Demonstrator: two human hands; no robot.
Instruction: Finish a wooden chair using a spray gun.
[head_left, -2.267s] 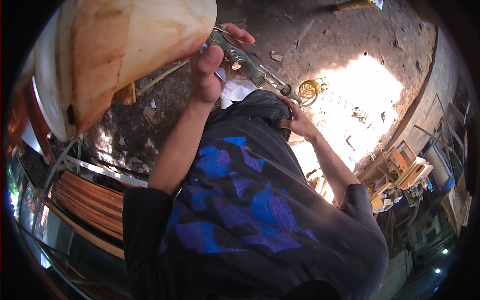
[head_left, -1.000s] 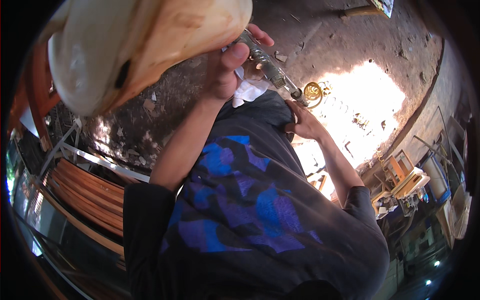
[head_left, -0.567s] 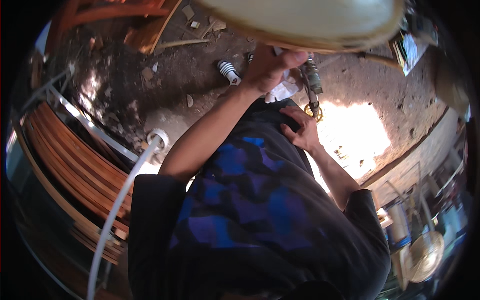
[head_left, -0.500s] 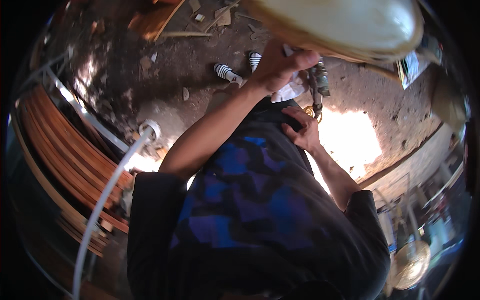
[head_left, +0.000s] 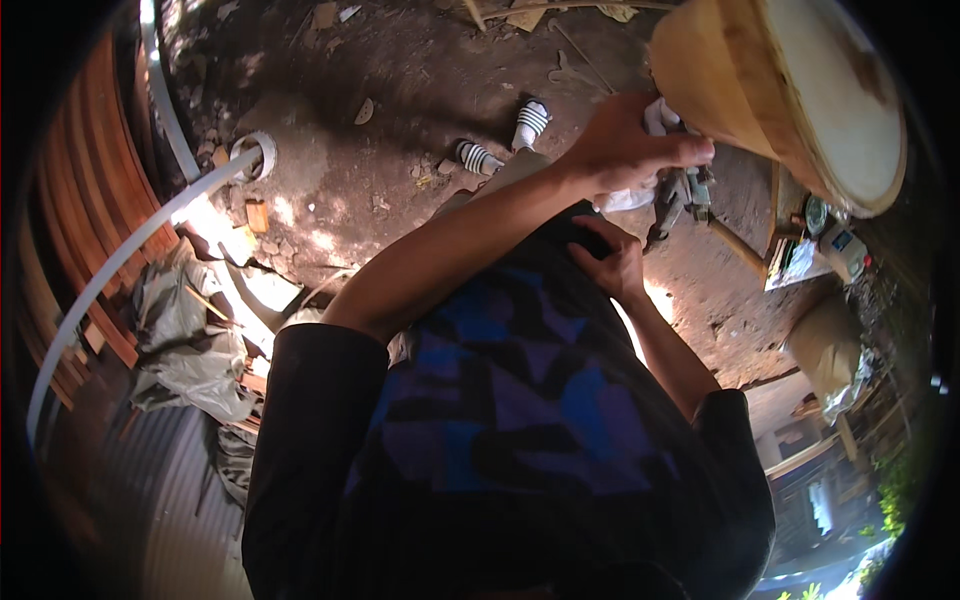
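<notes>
A wooden drum-like piece [head_left: 728, 85] with a pale round face is tilted at the upper right. Just beside its lower wall is my left hand [head_left: 640, 150], closed around a crumpled white cloth [head_left: 630, 198], with the thumb stretched toward the wood. Whether those fingers also touch the wood, I cannot tell. Below the drum-like piece is a worn metal fitting [head_left: 697, 190], partly hidden by the hand. My right hand [head_left: 615, 258] rests on the dark clothing over my lap, thumb and fingers apart, with nothing seen in it.
Striped sandals [head_left: 480, 157] are on my feet on the dirt floor. Reddish planks [head_left: 95, 190] are stacked at the left, near a white bent pipe [head_left: 130, 265]. Grey plastic sheeting [head_left: 195, 340] lies below the pipe. A brown sack [head_left: 825, 345] stands at the right.
The drum-like piece has shifted right in view and tilted, showing more of its side. My left hand has moved right with the cloth. The whole view has swung; my right hand stays at my lap.
</notes>
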